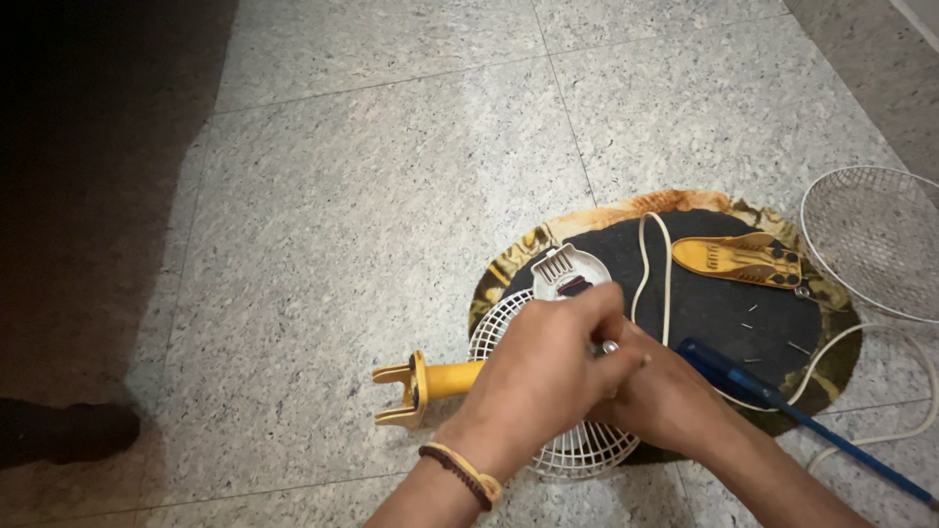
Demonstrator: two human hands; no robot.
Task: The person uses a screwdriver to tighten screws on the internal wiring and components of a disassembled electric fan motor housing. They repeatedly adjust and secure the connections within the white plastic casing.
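White ribbed plastic fan housing point(562, 279) with wire grille lay on round dark mat point(714, 303). Left hand point(538, 376) and right hand point(665, 396) pressed together over grille, pinching small metal piece point(608, 347). Yellow stem point(430, 381) jutted left. Blue screwdriver point(773, 396), loose wire guard point(875, 240) right; speckled stone floor point(372, 196).

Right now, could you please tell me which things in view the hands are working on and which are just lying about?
In hand:
- left hand and right hand, both over the white fan grille
- white motor housing
- yellow fan stem

Lying about:
- blue screwdriver
- yellow cover plate
- loose screws
- wire guard
- white cord
- round mat
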